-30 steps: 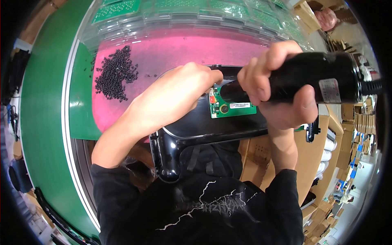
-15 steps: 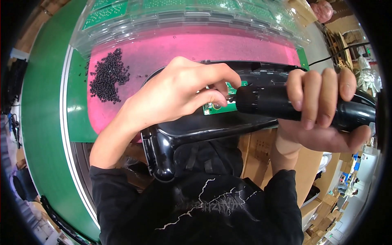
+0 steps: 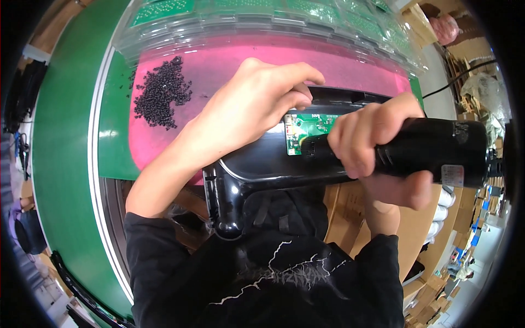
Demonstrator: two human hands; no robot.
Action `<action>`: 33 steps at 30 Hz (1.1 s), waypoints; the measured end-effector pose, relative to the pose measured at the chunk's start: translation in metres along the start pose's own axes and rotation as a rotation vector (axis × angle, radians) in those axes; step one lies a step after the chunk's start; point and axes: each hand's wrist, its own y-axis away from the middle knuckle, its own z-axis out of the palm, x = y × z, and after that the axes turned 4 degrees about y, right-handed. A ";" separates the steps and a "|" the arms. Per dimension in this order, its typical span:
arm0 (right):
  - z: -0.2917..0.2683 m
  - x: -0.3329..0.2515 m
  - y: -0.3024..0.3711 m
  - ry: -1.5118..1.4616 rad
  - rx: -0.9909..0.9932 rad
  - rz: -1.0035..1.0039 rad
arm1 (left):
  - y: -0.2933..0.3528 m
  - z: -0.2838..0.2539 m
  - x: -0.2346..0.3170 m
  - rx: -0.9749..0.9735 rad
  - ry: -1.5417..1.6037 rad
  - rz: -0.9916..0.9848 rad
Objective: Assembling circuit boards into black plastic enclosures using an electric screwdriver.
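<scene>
Here | black driver (image 3: 437,145): inside right grip (image 3: 374,142) | green board (image 3: 315,126): left of grip

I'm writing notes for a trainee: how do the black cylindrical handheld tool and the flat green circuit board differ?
The black cylindrical handheld tool is long and rounded; the flat green circuit board has straight edges. The right hand grips the tool, while the board lies on the black plastic housing. The tool also looks bigger than the board. Both are partly hidden: the tool by the hand, the board by the tool.
</scene>
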 end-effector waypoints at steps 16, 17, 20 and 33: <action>0.020 -0.009 -0.002 0.104 0.050 -0.005 | 0.005 -0.011 0.006 -0.217 -0.163 0.097; 0.009 -0.001 -0.006 0.004 -0.035 -0.219 | 0.004 -0.011 0.005 -0.224 -0.157 0.101; -0.010 -0.017 -0.012 -0.074 -0.046 -0.417 | -0.001 -0.003 0.002 -0.316 -0.021 0.081; -0.049 -0.029 0.008 -0.275 -0.037 -0.545 | -0.016 0.026 0.023 -0.240 0.090 0.175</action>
